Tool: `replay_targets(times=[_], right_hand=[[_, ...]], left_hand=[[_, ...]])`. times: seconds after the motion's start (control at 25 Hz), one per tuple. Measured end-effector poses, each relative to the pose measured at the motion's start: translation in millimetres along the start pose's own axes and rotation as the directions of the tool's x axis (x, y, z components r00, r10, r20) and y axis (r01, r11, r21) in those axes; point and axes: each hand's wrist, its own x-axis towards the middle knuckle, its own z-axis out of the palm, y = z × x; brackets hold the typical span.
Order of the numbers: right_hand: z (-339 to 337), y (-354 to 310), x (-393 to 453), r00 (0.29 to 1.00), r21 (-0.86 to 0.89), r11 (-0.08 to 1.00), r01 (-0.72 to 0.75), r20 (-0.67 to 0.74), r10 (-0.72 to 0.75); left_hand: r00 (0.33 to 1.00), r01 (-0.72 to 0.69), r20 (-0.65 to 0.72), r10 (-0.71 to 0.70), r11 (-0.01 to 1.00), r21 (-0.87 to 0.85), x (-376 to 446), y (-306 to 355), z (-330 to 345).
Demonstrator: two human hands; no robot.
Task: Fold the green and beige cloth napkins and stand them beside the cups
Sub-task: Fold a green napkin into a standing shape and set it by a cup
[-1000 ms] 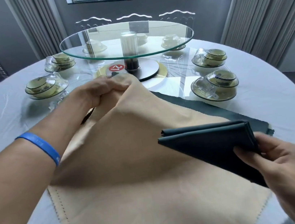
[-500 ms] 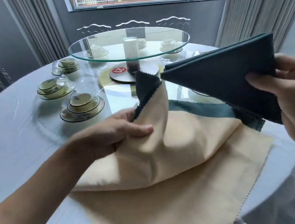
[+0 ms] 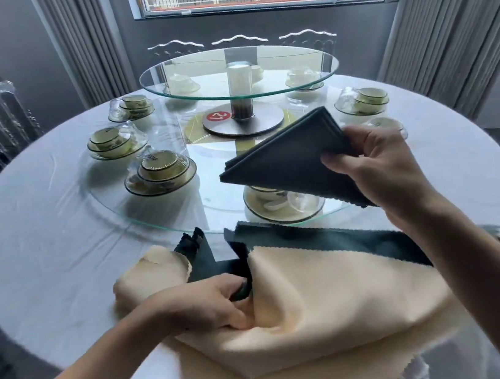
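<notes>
The right hand [image 3: 377,168] pinches the folded green napkin [image 3: 290,164] in its grip, aloft over the near-right cup setting [image 3: 283,205], seemingly to stand it there, while the left hand [image 3: 207,304] grips the beige napkins [image 3: 336,289] heaped on the near desk [image 3: 42,250], likely steadying them.

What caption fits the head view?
Right hand holds folded green napkin; left hand grips beige napkin.
</notes>
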Motion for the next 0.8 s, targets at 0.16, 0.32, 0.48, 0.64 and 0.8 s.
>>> replay_targets(times=[0.16,0.32,0.48,0.64,0.8], right_hand=[[23,15,4,0.997,-0.09,0.996,0.015,0.076,-0.008],[40,27,15,0.97,-0.118,0.993,0.005,0.242,0.024],[68,18,46,0.911,-0.023,0.998,0.054,0.411,-0.04],[103,19,78,0.962,-0.111,0.982,0.154,0.242,-0.124],[138,35,59,0.995,-0.389,0.919,0.069,-0.036,-0.09]], left_hand=[[0.864,-0.079,-0.488,0.122,0.991,0.109,-4,-1,-3],[0.363,-0.081,-0.815,0.452,0.887,0.455,-17,12,-26],[0.417,-0.277,-0.68,0.603,0.797,0.536,-6,25,-47],[0.31,-0.239,-0.841,0.443,0.893,0.382,20,23,-55],[0.306,0.006,-0.897,0.32,0.941,0.338,55,20,-74]])
